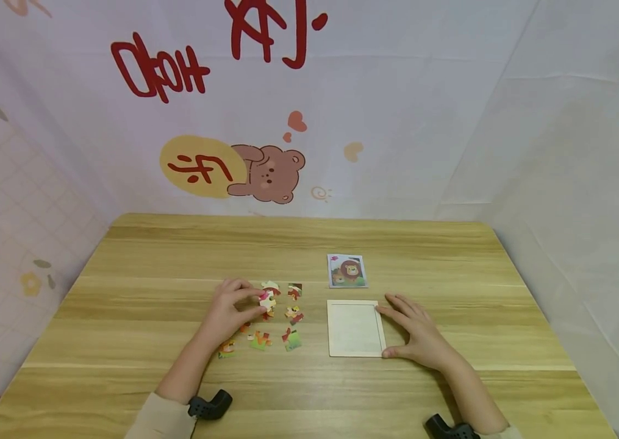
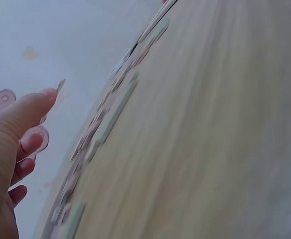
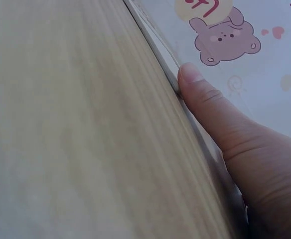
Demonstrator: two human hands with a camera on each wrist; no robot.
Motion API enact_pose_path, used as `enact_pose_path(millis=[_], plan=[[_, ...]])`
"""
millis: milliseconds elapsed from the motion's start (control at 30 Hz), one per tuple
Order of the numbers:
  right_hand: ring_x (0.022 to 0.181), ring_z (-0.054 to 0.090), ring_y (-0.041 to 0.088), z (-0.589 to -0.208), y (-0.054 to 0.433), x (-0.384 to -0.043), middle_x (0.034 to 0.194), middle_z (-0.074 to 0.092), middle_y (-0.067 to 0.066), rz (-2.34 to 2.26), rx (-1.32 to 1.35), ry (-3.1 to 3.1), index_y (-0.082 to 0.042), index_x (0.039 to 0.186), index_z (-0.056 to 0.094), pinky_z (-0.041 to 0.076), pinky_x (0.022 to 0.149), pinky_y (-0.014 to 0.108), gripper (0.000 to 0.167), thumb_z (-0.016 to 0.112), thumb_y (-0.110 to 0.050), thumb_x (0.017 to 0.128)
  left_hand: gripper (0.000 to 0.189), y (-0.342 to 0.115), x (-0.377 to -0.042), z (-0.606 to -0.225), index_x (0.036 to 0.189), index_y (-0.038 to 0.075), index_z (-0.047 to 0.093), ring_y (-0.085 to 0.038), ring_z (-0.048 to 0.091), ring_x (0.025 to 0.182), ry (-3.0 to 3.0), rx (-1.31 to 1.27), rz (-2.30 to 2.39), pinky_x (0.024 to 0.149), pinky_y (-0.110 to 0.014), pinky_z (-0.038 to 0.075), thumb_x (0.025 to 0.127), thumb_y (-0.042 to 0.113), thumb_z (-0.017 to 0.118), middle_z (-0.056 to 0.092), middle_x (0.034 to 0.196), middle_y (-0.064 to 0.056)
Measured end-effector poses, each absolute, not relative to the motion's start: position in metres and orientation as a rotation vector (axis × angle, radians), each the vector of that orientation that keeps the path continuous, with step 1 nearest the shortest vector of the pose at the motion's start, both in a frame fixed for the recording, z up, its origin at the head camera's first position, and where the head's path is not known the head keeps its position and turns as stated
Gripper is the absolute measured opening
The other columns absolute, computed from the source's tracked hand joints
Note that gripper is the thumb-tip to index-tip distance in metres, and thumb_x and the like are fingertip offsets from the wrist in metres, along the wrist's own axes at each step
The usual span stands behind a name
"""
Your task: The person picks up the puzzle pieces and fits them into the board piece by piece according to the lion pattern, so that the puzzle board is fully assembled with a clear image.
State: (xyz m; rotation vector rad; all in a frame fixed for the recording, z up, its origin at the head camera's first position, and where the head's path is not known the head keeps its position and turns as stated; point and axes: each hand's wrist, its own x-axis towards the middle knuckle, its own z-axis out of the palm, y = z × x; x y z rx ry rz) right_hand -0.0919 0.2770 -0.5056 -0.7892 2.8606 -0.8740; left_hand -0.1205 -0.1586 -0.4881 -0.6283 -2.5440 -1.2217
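Over the loose puzzle pieces at centre left, my left hand (image 1: 227,310) pinches a jigsaw piece (image 1: 268,300) with pink and pale parts between thumb and index finger. The left wrist view shows that piece edge-on at the thumb tip (image 2: 50,94), raised off the table. A pale square puzzle tray (image 1: 354,329), with nothing in it, lies flat to the right. My right hand (image 1: 418,334) rests at the tray's right side, index fingertip at its upper right corner and thumb at its lower right corner. In the right wrist view the thumb (image 3: 205,92) touches the tray's edge.
Several loose pieces lie in rough rows, among them a green one (image 1: 291,339) and an orange one (image 1: 259,340). Behind the tray lies a lion picture card (image 1: 347,272). The wooden table (image 1: 287,396) meets a printed cloth backdrop (image 1: 397,122) at the back.
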Motion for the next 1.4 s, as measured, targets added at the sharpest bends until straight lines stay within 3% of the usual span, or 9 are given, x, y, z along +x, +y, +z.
enact_pose_path(millis=[533,800,1133,1400], plan=[[0.139,0.016,0.040,-0.505,0.278,-0.092,0.153,0.028,0.012,-0.874,-0.825,2.870,-0.019,0.143,0.047,0.010,0.100,0.069,0.094,0.076,-0.061,0.064,0.031,-0.108,-0.117,-0.488,0.101,0.018,0.076,-0.010,0.042,0.087,-2.486,-0.814,-1.322,0.077,-0.034,0.033,0.072,0.025,0.085,0.060,0.088,0.002],[0.139,0.017,0.040,-0.505,0.279,-0.092,0.153,0.029,0.013,-0.881,-0.834,2.870,-0.019,0.143,0.047,0.010,0.099,0.070,0.094,0.077,-0.060,0.064,0.032,-0.085,-0.116,-0.486,0.102,0.020,0.076,-0.009,0.046,0.093,-2.543,-0.812,-1.318,0.084,-0.039,0.034,0.073,0.031,0.083,0.059,0.092,0.006],[0.139,0.017,0.040,-0.508,0.278,-0.094,0.152,0.029,0.013,-0.885,-0.852,2.869,-0.020,0.143,0.046,0.009,0.100,0.068,0.094,0.078,-0.059,0.064,0.030,-0.060,-0.122,-0.490,0.100,0.020,0.077,-0.008,0.039,0.081,-2.564,-0.871,-1.212,0.078,-0.034,0.031,0.074,0.034,0.082,0.053,0.080,0.005],[0.140,0.016,0.037,-0.508,0.279,-0.094,0.153,0.028,0.010,-0.875,-0.816,2.866,-0.022,0.144,0.046,0.009,0.101,0.068,0.094,0.077,-0.061,0.064,0.029,-0.044,-0.127,-0.489,0.100,0.022,0.077,-0.009,0.041,0.080,-2.660,-0.862,-1.157,0.080,-0.036,0.032,0.075,0.036,0.082,0.055,0.083,0.006]])
